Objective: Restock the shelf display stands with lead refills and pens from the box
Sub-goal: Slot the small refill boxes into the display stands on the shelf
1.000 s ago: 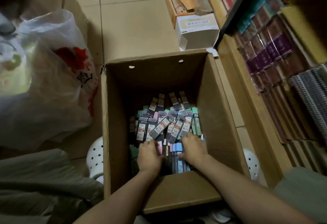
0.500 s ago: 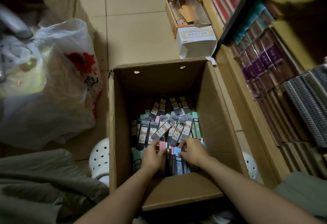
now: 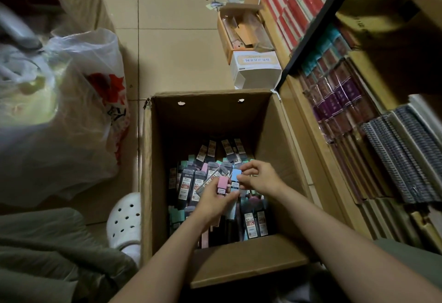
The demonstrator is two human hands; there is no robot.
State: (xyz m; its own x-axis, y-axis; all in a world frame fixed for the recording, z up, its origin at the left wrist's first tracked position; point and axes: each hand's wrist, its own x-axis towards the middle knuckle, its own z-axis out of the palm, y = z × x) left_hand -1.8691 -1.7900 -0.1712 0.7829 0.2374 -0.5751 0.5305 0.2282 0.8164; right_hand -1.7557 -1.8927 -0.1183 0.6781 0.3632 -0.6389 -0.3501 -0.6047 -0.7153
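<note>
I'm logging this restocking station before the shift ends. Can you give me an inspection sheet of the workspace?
Surface: tiled floor, scraps at the far end.
Job's things: open cardboard box holds loose refill packs; shelf on the right, full of notebooks.
Clutter: plastic bag, white box, open carton.
Hands: left hand holds a pink pack; right hand pinches a blue pack.
Cables: nothing seen.
Surroundings: white shoe beside the box.
</note>
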